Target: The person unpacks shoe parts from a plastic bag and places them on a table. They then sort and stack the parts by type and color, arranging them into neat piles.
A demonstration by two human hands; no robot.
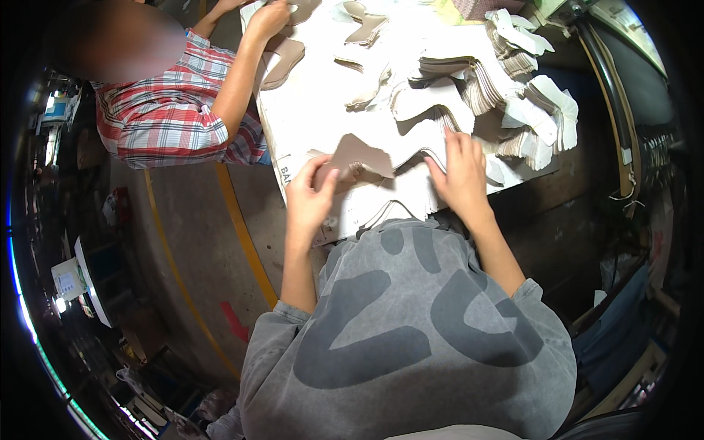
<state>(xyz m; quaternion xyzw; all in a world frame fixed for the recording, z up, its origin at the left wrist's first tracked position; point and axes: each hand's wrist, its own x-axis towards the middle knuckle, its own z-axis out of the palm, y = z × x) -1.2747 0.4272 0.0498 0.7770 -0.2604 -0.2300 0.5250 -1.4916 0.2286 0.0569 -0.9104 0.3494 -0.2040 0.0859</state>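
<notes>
My left hand (312,194) is closed on a grey-brown curved cut-out piece (359,152), its thumb and fingers at the piece's left side. The piece is raised a little over the white tabletop. To the right, my right hand (466,176) has its thumb and fingers at the end of a stack of white cut-out pieces (420,134) with wavy edges; part of the stack is hidden under that hand. Close to my body lie more white pieces (392,212). The material of the pieces cannot be made out.
Other stacks of curved pieces (484,84) and rough white bundles (532,121) crowd the table's right side. At the left edge a person in a checked shirt (169,117) reaches over a grey-brown stack (282,62). A dark padded bar (605,88) stands beyond the right edge.
</notes>
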